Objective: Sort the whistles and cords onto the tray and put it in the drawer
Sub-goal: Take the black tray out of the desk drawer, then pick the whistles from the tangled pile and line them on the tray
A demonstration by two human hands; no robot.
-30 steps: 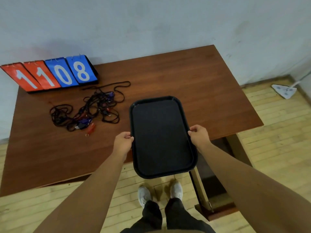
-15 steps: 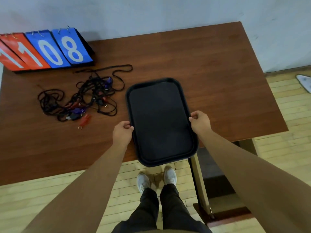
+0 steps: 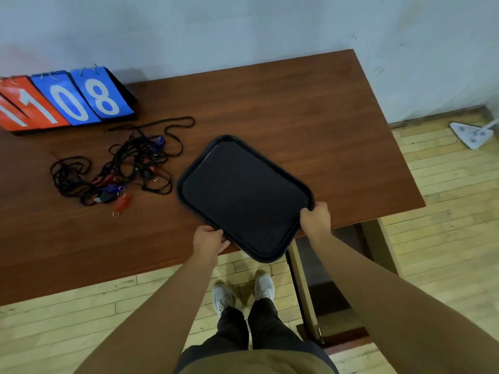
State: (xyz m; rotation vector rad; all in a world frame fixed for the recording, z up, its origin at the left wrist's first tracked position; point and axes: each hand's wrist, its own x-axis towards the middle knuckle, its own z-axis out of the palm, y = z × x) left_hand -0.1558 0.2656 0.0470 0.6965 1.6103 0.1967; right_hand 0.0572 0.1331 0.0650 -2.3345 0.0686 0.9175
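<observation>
Where the white sneakers (image 3: 243, 292) stand on the plank floor, both bare arms reach up to the black tray (image 3: 244, 197). Left hand (image 3: 209, 240) clenches its near long edge; right hand (image 3: 316, 220) grips the near right corner. Turned askew, the tray overhangs the brown table (image 3: 297, 109) edge. Just left lies a tangle of black cords (image 3: 121, 168) with red and blue whistles (image 3: 112, 190), seemingly several. Beyond stands the flip scoreboard (image 3: 62, 101).
</observation>
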